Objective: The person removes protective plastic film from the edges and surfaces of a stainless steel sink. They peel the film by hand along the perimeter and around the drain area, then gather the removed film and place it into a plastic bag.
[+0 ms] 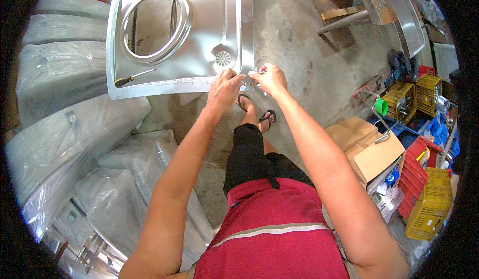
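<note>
A shiny metal sink panel (202, 39) lies in front of me, with a big round opening ringed by a raised rim and a small slotted drain (223, 58). My left hand (224, 90) is at its near right corner, fingers bent and drawn together against the edge. Just right of that corner, my right hand (270, 80) is closed in a pinch, with a small whitish bit showing at the fingertips, too small to name. What the left fingertips hold, if anything, is hidden. On the panel's near left corner rests a screwdriver (130, 79) with a yellow and black handle.
Plastic-wrapped panels (75, 129) are stacked along my left. To the right are an open cardboard box (371, 146), yellow crates (400, 102), a red crate (416, 166) and a green cup-like thing (380, 107). A metal frame (344, 22) stands at the far right over the concrete floor.
</note>
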A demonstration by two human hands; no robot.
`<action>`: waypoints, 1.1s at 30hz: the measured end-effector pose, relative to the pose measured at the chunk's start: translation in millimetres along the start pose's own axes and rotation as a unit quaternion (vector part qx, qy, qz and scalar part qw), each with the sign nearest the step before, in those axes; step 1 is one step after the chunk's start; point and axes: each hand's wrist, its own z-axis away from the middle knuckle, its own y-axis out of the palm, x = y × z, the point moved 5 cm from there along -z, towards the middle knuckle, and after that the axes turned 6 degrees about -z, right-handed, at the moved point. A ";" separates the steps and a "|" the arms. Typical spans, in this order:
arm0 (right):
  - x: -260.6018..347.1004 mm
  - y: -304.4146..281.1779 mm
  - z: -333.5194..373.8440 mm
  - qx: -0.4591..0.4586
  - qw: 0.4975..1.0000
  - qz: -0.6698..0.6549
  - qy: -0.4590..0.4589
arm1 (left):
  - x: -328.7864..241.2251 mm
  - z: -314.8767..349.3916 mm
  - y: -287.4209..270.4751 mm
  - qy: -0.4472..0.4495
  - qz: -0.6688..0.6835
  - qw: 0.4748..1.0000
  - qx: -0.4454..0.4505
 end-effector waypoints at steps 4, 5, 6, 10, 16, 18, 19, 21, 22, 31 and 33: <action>-3.1 1.7 -1.1 -0.011 1.000 -0.002 0.004 | 5.5 -7.1 0.6 0.106 -0.045 0.993 0.035; -4.3 3.3 -1.5 -0.011 1.000 -0.009 0.005 | 6.3 -8.3 1.8 0.119 -0.057 0.990 0.048; -6.5 4.7 -1.9 -0.012 1.000 -0.009 0.015 | 6.9 -9.1 4.1 0.125 -0.077 0.987 0.068; -6.1 5.2 -3.5 -0.044 0.999 0.005 -0.030 | 0.8 -13.5 8.8 0.166 -0.158 0.971 0.073; -5.6 5.6 -5.1 -0.042 0.999 0.012 -0.026 | -2.0 -19.5 12.4 0.166 -0.223 0.950 0.140; -5.1 5.3 -5.7 -0.034 0.999 0.009 -0.017 | -2.2 -19.8 11.8 0.154 -0.227 0.949 0.156; -5.4 5.6 -6.1 -0.023 1.000 -0.006 -0.008 | -1.4 -18.8 11.8 0.146 -0.224 0.948 0.173; -7.8 6.3 -6.5 0.000 0.999 -0.022 0.031 | -0.2 -14.3 10.5 0.134 -0.220 0.946 0.199; -6.6 5.4 -6.3 0.002 0.999 -0.022 0.023 | 2.0 -11.7 6.6 0.113 -0.191 0.955 0.195; -1.7 -0.6 -3.3 0.002 1.000 -0.020 0.000 | 25.5 2.6 -6.1 -0.081 0.210 0.973 0.054; -3.0 -1.1 -3.4 0.008 1.000 -0.004 0.015 | 31.5 7.4 0.0 -0.153 0.243 0.956 0.060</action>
